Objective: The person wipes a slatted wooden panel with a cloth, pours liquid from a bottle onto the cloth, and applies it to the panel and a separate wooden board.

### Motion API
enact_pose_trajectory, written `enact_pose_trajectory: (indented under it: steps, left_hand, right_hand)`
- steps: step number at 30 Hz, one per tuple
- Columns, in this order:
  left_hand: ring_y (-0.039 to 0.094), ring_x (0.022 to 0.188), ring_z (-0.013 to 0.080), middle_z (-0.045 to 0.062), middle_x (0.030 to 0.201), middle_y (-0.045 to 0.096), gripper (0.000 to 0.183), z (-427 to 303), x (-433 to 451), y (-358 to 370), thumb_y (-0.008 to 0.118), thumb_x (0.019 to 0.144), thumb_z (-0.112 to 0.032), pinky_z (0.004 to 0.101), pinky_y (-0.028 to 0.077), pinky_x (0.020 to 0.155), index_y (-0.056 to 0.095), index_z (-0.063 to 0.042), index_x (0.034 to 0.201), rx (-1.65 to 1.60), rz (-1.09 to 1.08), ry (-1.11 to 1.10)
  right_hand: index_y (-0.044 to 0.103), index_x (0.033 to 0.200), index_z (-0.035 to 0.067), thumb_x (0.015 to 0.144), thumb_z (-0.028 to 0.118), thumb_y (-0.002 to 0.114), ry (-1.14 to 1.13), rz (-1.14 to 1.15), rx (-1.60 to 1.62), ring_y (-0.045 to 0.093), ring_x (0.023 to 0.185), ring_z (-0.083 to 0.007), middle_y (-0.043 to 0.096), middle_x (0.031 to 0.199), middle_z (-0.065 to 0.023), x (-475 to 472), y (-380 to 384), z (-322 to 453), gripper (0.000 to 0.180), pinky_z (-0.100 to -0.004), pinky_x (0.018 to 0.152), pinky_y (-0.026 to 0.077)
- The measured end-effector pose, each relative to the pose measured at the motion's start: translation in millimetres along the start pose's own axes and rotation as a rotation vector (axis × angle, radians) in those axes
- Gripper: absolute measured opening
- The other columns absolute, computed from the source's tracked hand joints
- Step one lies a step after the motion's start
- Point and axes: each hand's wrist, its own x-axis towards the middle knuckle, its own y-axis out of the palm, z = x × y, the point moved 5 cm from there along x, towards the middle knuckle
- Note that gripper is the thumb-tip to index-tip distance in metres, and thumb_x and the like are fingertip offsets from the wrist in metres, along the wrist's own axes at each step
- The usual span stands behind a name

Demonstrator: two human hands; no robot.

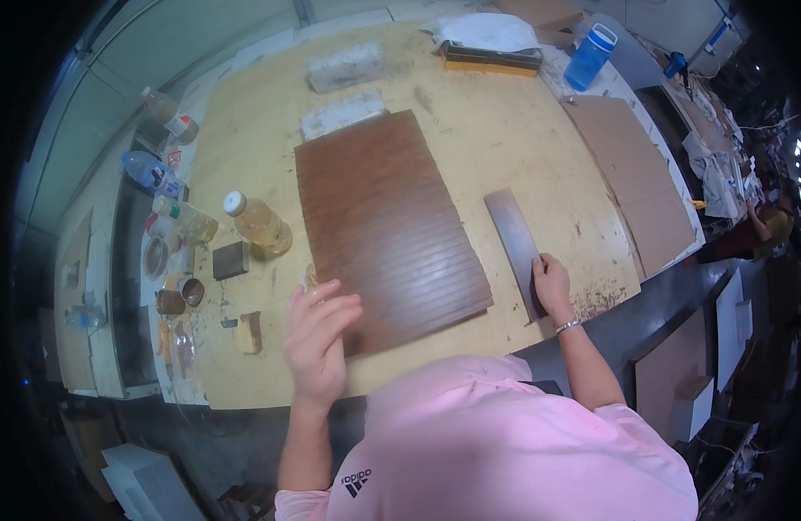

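A brown wooden panel with a grooved, glossy face (387, 228) lies flat on the yellowish workbench (570, 215). My left hand (319, 332) is raised beside its lower left edge, fingers apart and slightly bent, with nothing seen in it. To the right of the panel, my right hand (551, 283) grips the edge of a narrow brown wooden strip (514, 241) near its lower end. A dark rectangular block (230, 260) and a yellowish sponge-like block (250, 333) are on the bench left of my left hand.
A bottle of yellowish liquid (258, 225) stands left of the panel, near more bottles (187, 219) and small cups (192, 292). Wrapped blocks (346, 66) lie behind it. At the right are a cardboard sheet (635, 176) and a blue bottle (590, 58). Another person (768, 228) is far right.
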Motion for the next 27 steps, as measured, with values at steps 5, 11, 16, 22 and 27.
enact_pose_trajectory:
  steps: [5, 11, 16, 22, 27]
  left_hand:
    - [0.072, 0.077, 0.0314, 0.013, 0.081, 0.074, 0.009, -118, 40, -58, 0.063, 0.075, 0.001, 0.0526, 0.050, 0.100, 0.072, -0.003, 0.077, 0.063, -0.053, 0.065]
    - [0.070, 0.067, 0.0210, 0.005, 0.075, 0.070, 0.014, -174, 57, -85, 0.075, 0.072, -0.013, 0.0359, 0.058, 0.074, 0.070, -0.009, 0.084, -0.004, 0.177, 0.274]
    - [0.068, 0.067, 0.0201, 0.004, 0.077, 0.070, 0.010, -182, 57, -93, 0.072, 0.080, -0.016, 0.0340, 0.055, 0.066, 0.069, -0.011, 0.089, 0.028, 0.170, 0.167]
    - [0.067, 0.066, 0.0189, 0.003, 0.081, 0.070, 0.008, -188, 55, -98, 0.067, 0.090, -0.021, 0.0316, 0.051, 0.056, 0.068, -0.014, 0.094, 0.010, 0.158, 0.096]
    - [0.065, 0.066, 0.0179, 0.003, 0.083, 0.070, 0.009, -194, 55, -106, 0.063, 0.098, -0.025, 0.0296, 0.048, 0.048, 0.067, -0.016, 0.099, 0.008, 0.113, 0.036]
  right_hand:
    - [0.070, 0.103, 0.003, 0.089, 0.017, 0.064, -0.137, -0.131, -0.170, 0.058, 0.102, -0.0359, 0.060, 0.105, -0.0182, -4, -14, 13, 0.020, -0.0455, 0.086, 0.049]
    - [0.069, 0.100, 0.000, 0.082, 0.007, 0.068, -0.273, -0.197, -0.029, 0.056, 0.103, -0.0335, 0.058, 0.106, -0.0152, 2, -24, 24, 0.019, -0.0427, 0.090, 0.047]
    - [0.069, 0.097, 0.000, 0.082, 0.004, 0.068, -0.328, -0.142, 0.080, 0.057, 0.102, -0.0326, 0.059, 0.104, -0.0148, 5, -1, 35, 0.016, -0.0411, 0.091, 0.047]
    - [0.069, 0.096, 0.000, 0.082, 0.001, 0.067, -0.314, -0.114, 0.124, 0.058, 0.101, -0.0315, 0.059, 0.102, -0.0142, 7, -4, 37, 0.014, -0.0399, 0.090, 0.048]
    - [0.069, 0.095, 0.000, 0.083, -0.001, 0.066, -0.334, -0.116, 0.125, 0.059, 0.099, -0.0300, 0.058, 0.102, -0.0132, 8, 0, 46, 0.012, -0.0387, 0.089, 0.049]
